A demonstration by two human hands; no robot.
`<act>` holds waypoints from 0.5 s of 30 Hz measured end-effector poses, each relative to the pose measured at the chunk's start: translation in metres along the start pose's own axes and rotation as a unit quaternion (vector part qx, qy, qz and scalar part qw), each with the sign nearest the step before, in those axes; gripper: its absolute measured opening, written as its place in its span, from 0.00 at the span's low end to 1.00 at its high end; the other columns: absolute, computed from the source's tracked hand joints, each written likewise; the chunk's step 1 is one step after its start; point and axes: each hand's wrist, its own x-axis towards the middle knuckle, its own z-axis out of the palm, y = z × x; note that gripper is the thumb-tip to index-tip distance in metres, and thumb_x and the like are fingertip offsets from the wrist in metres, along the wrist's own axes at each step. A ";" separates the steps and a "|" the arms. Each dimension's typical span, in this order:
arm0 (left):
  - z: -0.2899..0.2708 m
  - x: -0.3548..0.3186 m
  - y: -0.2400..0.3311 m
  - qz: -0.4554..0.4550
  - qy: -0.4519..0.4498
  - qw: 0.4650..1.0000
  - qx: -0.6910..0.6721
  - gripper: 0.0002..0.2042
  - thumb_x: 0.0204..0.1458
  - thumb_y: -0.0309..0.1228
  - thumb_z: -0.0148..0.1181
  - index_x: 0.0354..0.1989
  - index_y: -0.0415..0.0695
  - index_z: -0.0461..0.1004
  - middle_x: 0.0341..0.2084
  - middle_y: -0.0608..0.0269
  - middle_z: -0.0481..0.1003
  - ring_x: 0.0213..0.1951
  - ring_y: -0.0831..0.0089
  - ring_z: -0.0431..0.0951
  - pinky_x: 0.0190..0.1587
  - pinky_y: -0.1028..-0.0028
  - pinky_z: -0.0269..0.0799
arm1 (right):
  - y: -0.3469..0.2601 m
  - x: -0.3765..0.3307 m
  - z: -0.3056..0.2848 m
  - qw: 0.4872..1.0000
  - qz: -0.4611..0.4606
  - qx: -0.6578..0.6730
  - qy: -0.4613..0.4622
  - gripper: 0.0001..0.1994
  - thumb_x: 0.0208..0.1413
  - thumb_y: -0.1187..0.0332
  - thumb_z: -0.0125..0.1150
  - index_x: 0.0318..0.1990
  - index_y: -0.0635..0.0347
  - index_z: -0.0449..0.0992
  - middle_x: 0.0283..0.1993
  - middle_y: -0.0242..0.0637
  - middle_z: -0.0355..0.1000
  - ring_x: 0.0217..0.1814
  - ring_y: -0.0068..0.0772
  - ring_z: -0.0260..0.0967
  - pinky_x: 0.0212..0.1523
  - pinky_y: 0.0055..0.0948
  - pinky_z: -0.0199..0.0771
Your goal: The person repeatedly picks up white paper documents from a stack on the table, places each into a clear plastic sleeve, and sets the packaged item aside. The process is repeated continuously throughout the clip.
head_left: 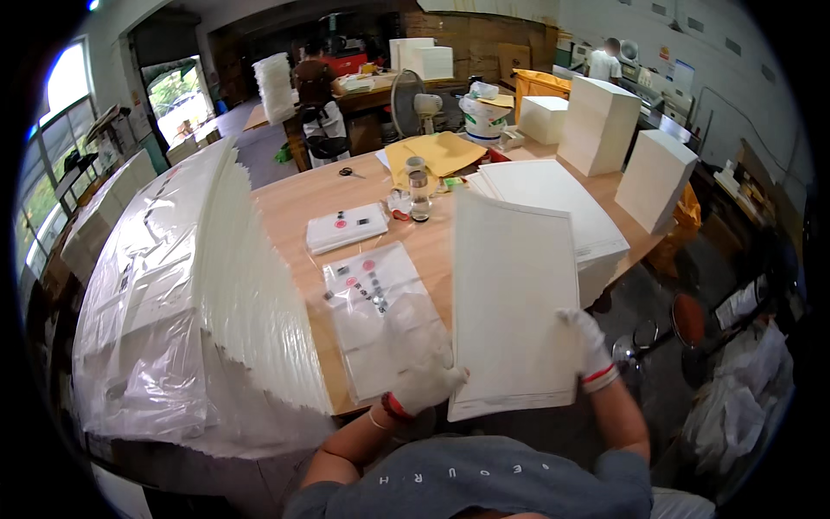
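Upright in front of me is a large white paper sheet or thin stack of sheets (pixel 516 294); its thickness is hard to tell. My left hand (pixel 424 381), in a white glove with a red cuff, is closed on its lower left edge. My right hand (pixel 590 342), gloved the same way, grips its right edge. Beside my left hand a clear plastic bag (pixel 367 303) with printed marks lies flat on the table. Beyond that bag is a smaller pile of folded plastic bags (pixel 347 228). A tall stack of white paper (pixel 545 186) stands behind the held paper.
A long row of plastic-wrapped paper packs (pixel 156 294) fills the left side of the wooden table (pixel 294 203). Further back are a glass jar (pixel 418 195), scissors (pixel 351 173), yellow envelopes (pixel 432 156), a bucket (pixel 484 119), a fan (pixel 408 102) and white blocks (pixel 599 125). Two people work farther away.
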 end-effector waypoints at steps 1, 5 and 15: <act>0.013 -0.001 -0.004 0.052 0.001 0.992 0.117 0.22 0.39 0.27 0.58 0.46 0.32 0.66 0.47 0.45 0.63 0.52 0.51 0.61 0.51 0.55 0.61 | 0.023 -0.007 0.017 0.982 0.036 0.184 0.026 0.18 0.63 0.60 0.39 0.50 0.65 0.66 0.48 0.36 0.68 0.51 0.28 0.66 0.51 0.30 0.69; 0.055 -0.010 0.003 0.081 -0.008 0.869 0.488 0.41 0.38 0.34 0.60 0.60 0.28 0.46 0.59 0.31 0.46 0.60 0.34 0.47 0.59 0.48 0.48 | 0.056 -0.029 0.115 0.987 -0.032 -0.097 0.121 0.20 0.54 0.71 0.53 0.53 0.68 0.61 0.47 0.38 0.68 0.45 0.28 0.67 0.45 0.26 0.68; -0.112 0.040 -0.062 -0.189 0.278 0.818 0.468 0.26 0.44 0.36 0.52 0.54 0.40 0.61 0.52 0.44 0.62 0.54 0.50 0.60 0.57 0.57 0.54 | 0.059 -0.039 0.091 0.906 -0.146 -0.394 -0.052 0.11 0.46 0.72 0.55 0.40 0.56 0.73 0.42 0.44 0.71 0.43 0.43 0.70 0.41 0.32 0.71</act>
